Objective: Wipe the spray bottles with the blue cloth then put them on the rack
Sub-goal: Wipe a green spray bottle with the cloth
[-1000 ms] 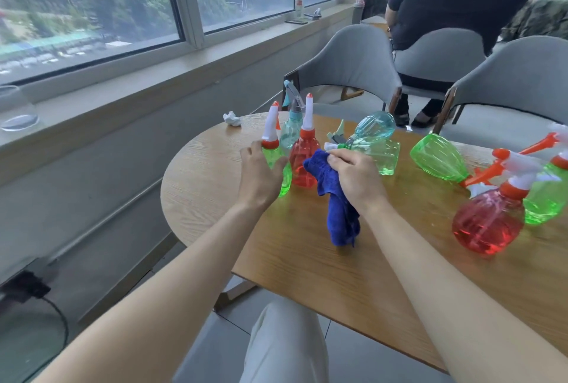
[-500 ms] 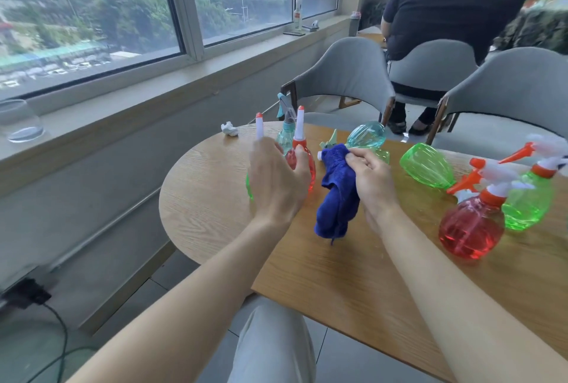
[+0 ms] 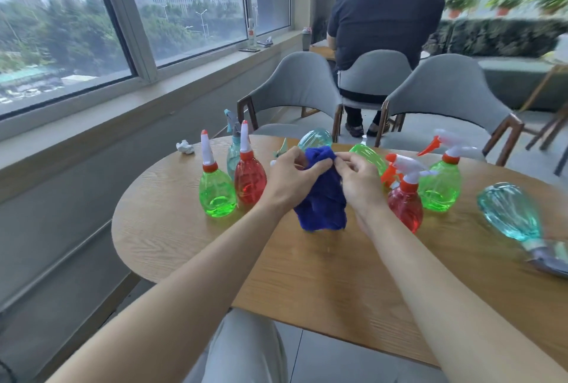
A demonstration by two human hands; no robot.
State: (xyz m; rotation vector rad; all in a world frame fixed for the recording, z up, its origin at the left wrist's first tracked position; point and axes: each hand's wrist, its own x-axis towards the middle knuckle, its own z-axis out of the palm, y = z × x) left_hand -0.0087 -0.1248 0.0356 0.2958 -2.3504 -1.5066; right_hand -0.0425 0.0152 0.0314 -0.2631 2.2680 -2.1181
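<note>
Both hands hold the blue cloth (image 3: 321,198) above the middle of the round wooden table (image 3: 190,244). My left hand (image 3: 290,178) pinches its upper left edge and my right hand (image 3: 359,181) pinches its upper right edge. The cloth hangs down between them. To the left stand a green spray bottle (image 3: 216,190), a red one (image 3: 249,178) and a teal one (image 3: 233,152) behind them. At the right stand a red bottle (image 3: 405,206) and a green one (image 3: 441,184). Another green bottle (image 3: 368,156) and a teal one (image 3: 316,138) lie behind the hands.
A teal bottle (image 3: 510,216) lies on its side at the table's right edge. A crumpled white tissue (image 3: 185,147) sits at the far left rim. Two grey chairs (image 3: 295,90) stand behind the table; a person (image 3: 384,23) sits beyond with their back to me.
My left hand has let go of the green bottle, which now stands on the table, and has joined the right hand on the cloth. The view has tilted up.
</note>
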